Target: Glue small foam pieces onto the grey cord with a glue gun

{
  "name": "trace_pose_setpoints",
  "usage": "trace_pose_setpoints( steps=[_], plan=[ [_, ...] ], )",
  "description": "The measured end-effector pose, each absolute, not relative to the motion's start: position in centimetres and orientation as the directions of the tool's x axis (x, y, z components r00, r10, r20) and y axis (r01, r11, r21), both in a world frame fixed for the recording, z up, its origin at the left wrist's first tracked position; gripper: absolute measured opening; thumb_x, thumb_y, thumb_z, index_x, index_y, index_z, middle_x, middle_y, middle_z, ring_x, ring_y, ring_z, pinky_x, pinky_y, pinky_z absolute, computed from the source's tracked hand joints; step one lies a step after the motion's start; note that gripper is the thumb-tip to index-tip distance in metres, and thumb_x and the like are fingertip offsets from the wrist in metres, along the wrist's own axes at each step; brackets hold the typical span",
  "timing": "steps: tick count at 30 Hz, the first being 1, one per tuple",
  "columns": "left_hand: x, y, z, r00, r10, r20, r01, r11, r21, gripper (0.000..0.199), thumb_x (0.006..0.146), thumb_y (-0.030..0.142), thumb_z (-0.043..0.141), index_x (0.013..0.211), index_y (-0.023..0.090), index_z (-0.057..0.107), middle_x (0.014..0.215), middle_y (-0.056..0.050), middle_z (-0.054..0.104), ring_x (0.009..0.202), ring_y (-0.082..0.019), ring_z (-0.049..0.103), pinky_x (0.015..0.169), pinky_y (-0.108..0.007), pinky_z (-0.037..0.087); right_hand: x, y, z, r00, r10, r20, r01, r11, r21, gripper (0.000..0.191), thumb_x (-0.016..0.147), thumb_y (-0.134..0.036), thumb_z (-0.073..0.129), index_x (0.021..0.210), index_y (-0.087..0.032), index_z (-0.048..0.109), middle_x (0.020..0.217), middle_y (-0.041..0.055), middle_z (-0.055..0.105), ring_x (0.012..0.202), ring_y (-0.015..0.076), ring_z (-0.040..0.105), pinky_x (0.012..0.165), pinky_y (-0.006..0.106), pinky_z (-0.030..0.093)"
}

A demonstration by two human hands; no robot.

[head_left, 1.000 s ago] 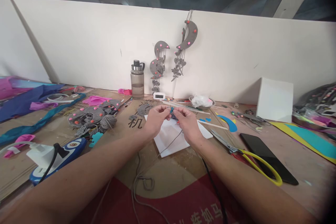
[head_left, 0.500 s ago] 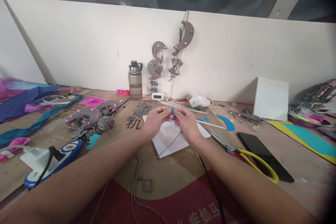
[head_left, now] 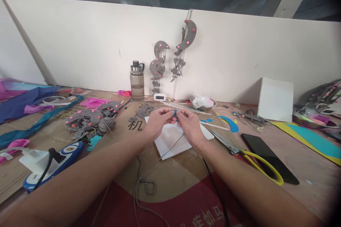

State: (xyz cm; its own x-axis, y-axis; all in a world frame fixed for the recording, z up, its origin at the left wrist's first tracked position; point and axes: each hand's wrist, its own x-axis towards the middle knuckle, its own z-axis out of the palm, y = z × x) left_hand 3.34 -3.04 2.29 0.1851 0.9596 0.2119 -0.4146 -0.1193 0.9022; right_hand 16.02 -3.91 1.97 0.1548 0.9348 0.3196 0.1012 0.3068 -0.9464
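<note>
Over a white sheet (head_left: 169, 145), my left hand (head_left: 160, 120) and my right hand (head_left: 188, 121) meet with fingertips pinched together. Between them is a small blue piece (head_left: 175, 112), gripped from both sides; its exact shape is mostly covered by the fingers. A bit of orange-red shows by my right fingers. Grey yarn (head_left: 174, 144) runs down from the hands across the sheet. More of this yarn lies in loose loops on the cardboard nearer to me. Small blue cut pieces (head_left: 206, 121) rest just right of my right hand.
Yellow-handled scissors (head_left: 236, 150) and a black phone (head_left: 269, 158) lie at right. A power strip (head_left: 62, 158) and grey decorated crescents with yarn (head_left: 93, 118) are at left. A water bottle (head_left: 137, 81) and a small digital clock (head_left: 160, 97) stand behind, below hanging crescent ornaments (head_left: 189, 35).
Both hands hold nearly the same place and the same pinch on the blue piece. The view has shifted very slightly.
</note>
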Motion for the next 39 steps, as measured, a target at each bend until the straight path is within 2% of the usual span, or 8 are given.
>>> trace_pose_setpoints(
  steps=[3,6,10,14,21,24,30,39],
  plan=[
    [3.3,-2.8,2.2,0.134,0.968,0.211,-0.397,-0.143,0.907,0.023,0.064,0.028,0.077,0.074,0.011,0.065,0.067,-0.004,0.064,0.058,-0.012,0.059,0.059,-0.028,0.050,16.1,-4.0,1.9,0.134,0.925,0.356,0.184,0.329,-0.926,0.025,0.074,-0.042,0.060,0.083,-0.018,0.063,0.070,-0.0012,0.058,0.065,0.0127,0.049,0.062,0.026,0.041],
    [3.2,-2.6,2.1,0.073,0.974,0.215,-0.395,-0.170,0.903,0.020,0.065,0.026,0.076,0.072,0.012,0.064,0.065,-0.003,0.062,0.056,-0.011,0.058,0.058,-0.029,0.051,16.1,-4.2,1.9,0.116,0.908,0.402,0.288,0.357,-0.889,0.027,0.077,-0.041,0.058,0.095,-0.021,0.060,0.064,-0.0046,0.047,0.063,0.0133,0.045,0.061,0.026,0.041],
    [3.2,-2.5,2.1,0.027,0.975,0.221,-0.359,-0.196,0.913,0.017,0.066,0.024,0.075,0.069,0.012,0.063,0.062,-0.002,0.061,0.053,-0.011,0.057,0.056,-0.029,0.051,16.2,-4.7,2.3,0.114,0.875,0.470,0.389,0.396,-0.832,0.021,0.079,-0.037,0.057,0.095,-0.022,0.054,0.065,-0.0054,0.040,0.063,0.0136,0.043,0.061,0.027,0.039],
    [3.3,-2.5,1.9,0.021,0.970,0.243,-0.287,-0.227,0.931,0.017,0.066,0.026,0.075,0.069,0.013,0.064,0.060,-0.003,0.061,0.052,-0.012,0.057,0.053,-0.028,0.050,16.5,-5.0,2.9,0.070,0.831,0.552,0.502,0.449,-0.739,0.013,0.083,-0.032,0.054,0.092,-0.022,0.056,0.068,-0.0033,0.046,0.063,0.0142,0.044,0.064,0.028,0.040],
    [3.2,-2.4,1.7,0.045,0.958,0.284,-0.109,-0.278,0.954,0.011,0.070,0.025,0.069,0.070,0.014,0.064,0.055,-0.002,0.062,0.047,-0.012,0.056,0.048,-0.026,0.047,17.4,-4.7,2.9,-0.116,0.685,0.720,0.681,0.582,-0.444,0.014,0.089,-0.025,0.051,0.093,-0.020,0.063,0.089,0.0059,0.060,0.080,0.0187,0.054,0.076,0.032,0.044],
    [3.0,-2.6,1.7,0.062,0.955,0.292,-0.041,-0.290,0.956,0.009,0.071,0.024,0.065,0.071,0.015,0.063,0.055,-0.001,0.062,0.046,-0.012,0.056,0.050,-0.026,0.048,17.5,-4.6,2.8,-0.152,0.659,0.737,0.698,0.600,-0.392,0.015,0.090,-0.024,0.050,0.095,-0.021,0.065,0.093,0.0070,0.061,0.086,0.0200,0.057,0.079,0.033,0.046],
    [2.8,-2.8,2.2,0.097,0.952,0.292,0.067,-0.299,0.952,0.009,0.070,0.023,0.061,0.073,0.015,0.062,0.054,0.001,0.060,0.046,-0.010,0.055,0.049,-0.022,0.045,17.6,-4.4,2.7,-0.163,0.648,0.744,0.717,0.596,-0.362,0.016,0.089,-0.021,0.053,0.092,-0.019,0.068,0.086,0.0056,0.059,0.081,0.0186,0.058,0.074,0.030,0.047],
    [2.6,-3.0,2.6,0.130,0.943,0.308,0.189,-0.328,0.926,0.008,0.065,0.021,0.059,0.069,0.015,0.061,0.056,0.003,0.056,0.045,-0.007,0.048,0.046,-0.020,0.039,17.7,-4.2,2.7,-0.219,0.682,0.698,0.785,0.548,-0.290,0.011,0.088,-0.020,0.053,0.085,-0.019,0.064,0.086,0.0049,0.061,0.083,0.0194,0.056,0.076,0.030,0.042]
  ],
)
